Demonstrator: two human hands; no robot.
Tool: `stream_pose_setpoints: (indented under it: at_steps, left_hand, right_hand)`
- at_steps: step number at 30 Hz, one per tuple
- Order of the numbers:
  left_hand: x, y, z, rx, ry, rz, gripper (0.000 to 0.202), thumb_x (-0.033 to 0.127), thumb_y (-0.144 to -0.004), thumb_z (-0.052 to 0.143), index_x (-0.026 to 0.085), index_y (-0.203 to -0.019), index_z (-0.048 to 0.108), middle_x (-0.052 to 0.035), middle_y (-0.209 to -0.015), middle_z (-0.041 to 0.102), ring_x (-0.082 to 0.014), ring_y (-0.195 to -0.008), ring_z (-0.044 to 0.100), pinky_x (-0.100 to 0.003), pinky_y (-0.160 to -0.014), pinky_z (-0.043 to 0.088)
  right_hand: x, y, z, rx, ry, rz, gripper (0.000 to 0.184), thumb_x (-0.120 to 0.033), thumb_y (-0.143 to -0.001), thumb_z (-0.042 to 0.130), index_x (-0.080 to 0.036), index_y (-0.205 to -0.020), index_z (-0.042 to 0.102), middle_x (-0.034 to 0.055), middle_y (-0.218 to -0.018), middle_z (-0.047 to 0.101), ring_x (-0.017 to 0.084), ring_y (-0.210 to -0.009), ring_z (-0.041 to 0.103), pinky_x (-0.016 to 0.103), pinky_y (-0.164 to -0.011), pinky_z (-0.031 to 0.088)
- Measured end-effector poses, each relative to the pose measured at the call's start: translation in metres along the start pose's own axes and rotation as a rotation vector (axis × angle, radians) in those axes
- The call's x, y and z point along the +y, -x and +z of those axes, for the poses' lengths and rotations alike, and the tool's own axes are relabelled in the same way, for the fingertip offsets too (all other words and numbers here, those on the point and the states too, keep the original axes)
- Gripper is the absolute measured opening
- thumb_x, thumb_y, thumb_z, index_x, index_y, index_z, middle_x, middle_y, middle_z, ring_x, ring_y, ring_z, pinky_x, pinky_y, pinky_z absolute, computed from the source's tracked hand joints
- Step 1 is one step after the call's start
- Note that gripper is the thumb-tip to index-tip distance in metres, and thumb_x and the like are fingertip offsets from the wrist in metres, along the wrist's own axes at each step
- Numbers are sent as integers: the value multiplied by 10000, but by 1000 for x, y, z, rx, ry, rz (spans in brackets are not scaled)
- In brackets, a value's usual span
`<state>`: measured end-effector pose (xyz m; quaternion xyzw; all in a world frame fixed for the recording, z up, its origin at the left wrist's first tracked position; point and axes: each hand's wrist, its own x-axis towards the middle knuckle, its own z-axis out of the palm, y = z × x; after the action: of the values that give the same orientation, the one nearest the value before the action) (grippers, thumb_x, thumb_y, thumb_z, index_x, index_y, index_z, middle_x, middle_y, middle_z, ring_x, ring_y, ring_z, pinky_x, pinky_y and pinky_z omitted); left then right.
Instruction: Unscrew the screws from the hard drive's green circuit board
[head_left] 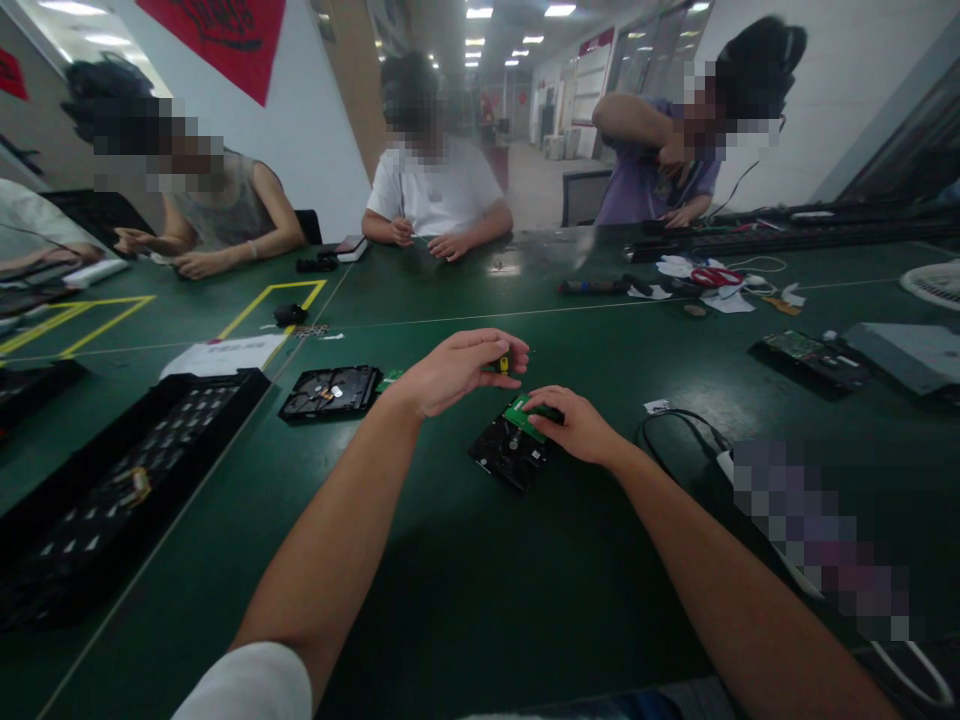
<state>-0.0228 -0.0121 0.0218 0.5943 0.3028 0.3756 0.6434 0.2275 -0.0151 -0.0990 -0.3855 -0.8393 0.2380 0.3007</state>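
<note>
A black hard drive [504, 455] lies on the green table in front of me, with a green circuit board [523, 413] on its top. My right hand [574, 424] rests on the drive's far right corner, fingers curled onto the green board. My left hand [455, 368] hovers just above and behind the drive, pinching a small yellow-handled tool [503, 364] between thumb and fingers.
A second opened hard drive [331, 391] lies to the left, beside a long black tray [112, 480]. A black cable [679, 432] curls at the right, with more drive parts [814, 358] beyond. Three other people sit or stand at the table's far side.
</note>
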Motion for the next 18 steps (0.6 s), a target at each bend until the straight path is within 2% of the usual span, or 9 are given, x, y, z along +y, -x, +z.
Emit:
stream_pose_setpoints:
  at_steps: [3,7,9,14,18]
  left_hand:
    - [1,1,-2,-6,-29,4,312,399,-943,723,143,-1119,749,-122,-1106,725,-226,-1058,692,-383,-898,624]
    - [1,0,-3,57,-329,59,339,462,-943,722,148,-1067,745,-94,-1026,719,-181,-903,676,-277,-704,603]
    - [0,-1,-4,93,-435,88,341,479,-920,750,151,-1014,743,-73,-947,715,-157,-814,660,-255,-659,579]
    - [-3,-3,-4,98,-504,123,351,494,-880,794,155,-967,760,-58,-877,716,-149,-767,659,-267,-686,578]
    - [-7,-4,-4,77,-405,97,387,499,-913,758,137,-1051,759,-80,-966,730,-157,-804,677,-316,-762,612]
  right_hand:
    - [2,0,1,-2,-1,0,197,-256,-976,683,-289,-1158,751,72,-1301,727,276,-1244,659,528,-1102,482]
    - [2,0,1,-3,-4,3,196,-245,-975,685,-288,-1156,750,72,-1305,722,270,-1250,657,517,-1113,479]
    - [2,0,1,0,-7,2,192,-239,-974,687,-287,-1149,748,69,-1296,725,267,-1250,656,512,-1114,480]
    - [5,0,3,8,-3,8,191,-241,-974,691,-291,-1149,752,67,-1292,727,266,-1251,652,509,-1107,480]
    - [5,1,3,7,-4,8,185,-240,-968,697,-289,-1137,753,68,-1290,727,270,-1249,654,506,-1107,479]
